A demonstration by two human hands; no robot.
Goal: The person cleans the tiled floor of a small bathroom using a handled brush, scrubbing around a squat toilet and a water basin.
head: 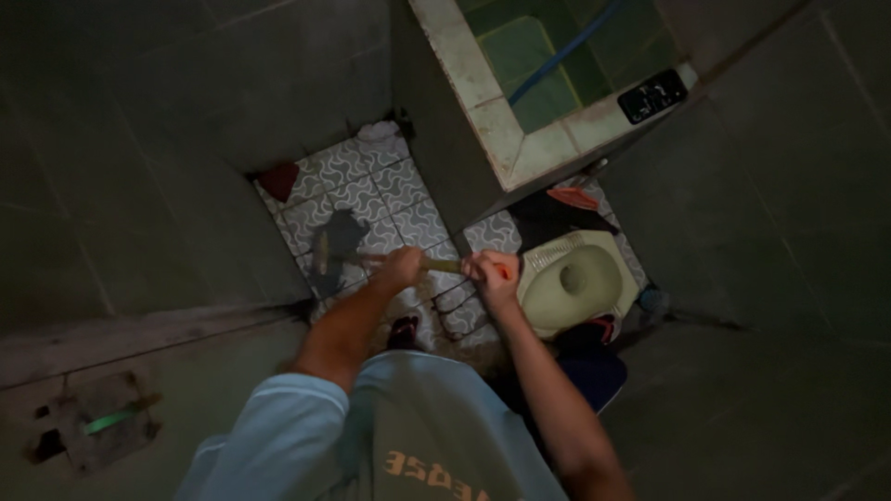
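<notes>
Dim grey walls close in a narrow washroom seen from above, with a patterned tile floor (371, 199) of white and grey swirls at the bottom. Along the far edge of that floor stands a square water tank (483, 102) with a pale tiled rim; its inside is lined in green tile, and a blue hose (566, 51) slants across the opening. Whether water fills it cannot be told. On the tank's right rim lies a small flat black object (652, 96).

Beside the tank's near corner, a pale squat toilet pan (575, 283) is set into the floor, oval, smooth and glazed, with a round hollow in its middle. An orange-red object (573, 197) lies on the floor just beyond it, and a dark red patch (278, 179) sits at the floor's far left corner.

Over the middle of the floor the person's two hands meet on a long, slim wooden handle (444, 265) held level. The left hand (401, 266) is closed around one part of it and the right hand (490, 274) is clenched around the part nearest the pan. A dark tool-shaped shadow (336, 243) falls on the tiles to the left.

At the near left, a rough grey ledge (139, 334) shows a broken hole with a green strip (109, 422) inside. The person wears a light blue shirt (408, 436).
</notes>
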